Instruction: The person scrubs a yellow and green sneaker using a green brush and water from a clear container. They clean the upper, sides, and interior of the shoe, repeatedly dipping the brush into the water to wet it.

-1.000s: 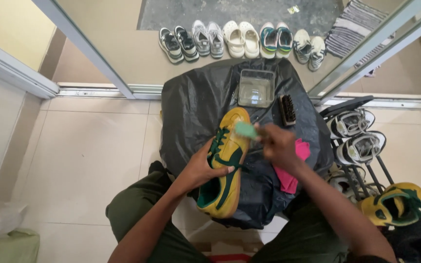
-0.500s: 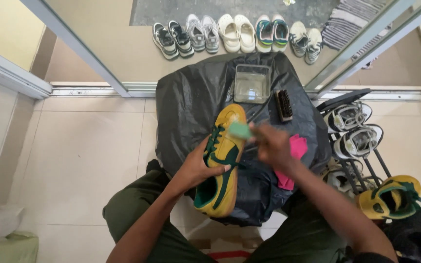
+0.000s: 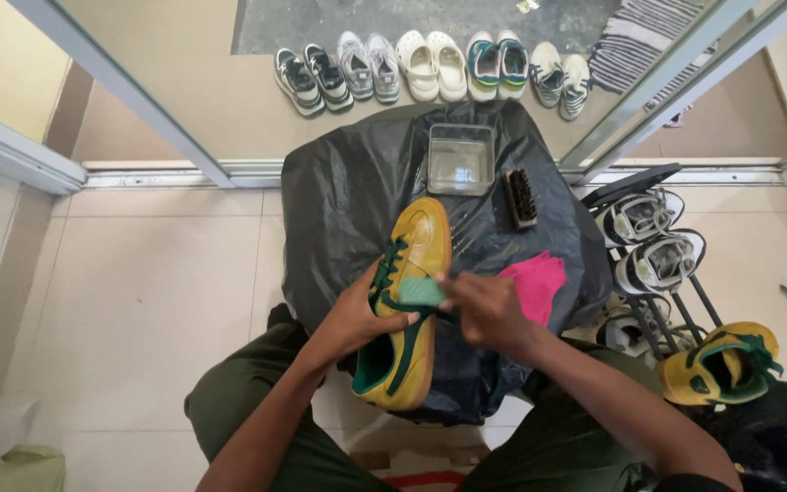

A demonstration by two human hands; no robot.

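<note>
shoe [image 3: 409, 301]: yellow, green laces | sponge [image 3: 418, 292]: green | cloth [image 3: 534, 282]: pink | sheet [image 3: 348, 200]: black

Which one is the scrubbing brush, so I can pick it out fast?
Find the black plastic sheet spread over the floor in front of the person. Near its far edge sits a clear rectangular tub; the brush lies just right of it. It is small, dark, oblong and bristled, unlike the flat pink cloth nearer the person.

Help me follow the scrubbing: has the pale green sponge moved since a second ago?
Yes, the pale green sponge slid down the yellow shoe, toe to laces, away from the clear square tray.
</note>
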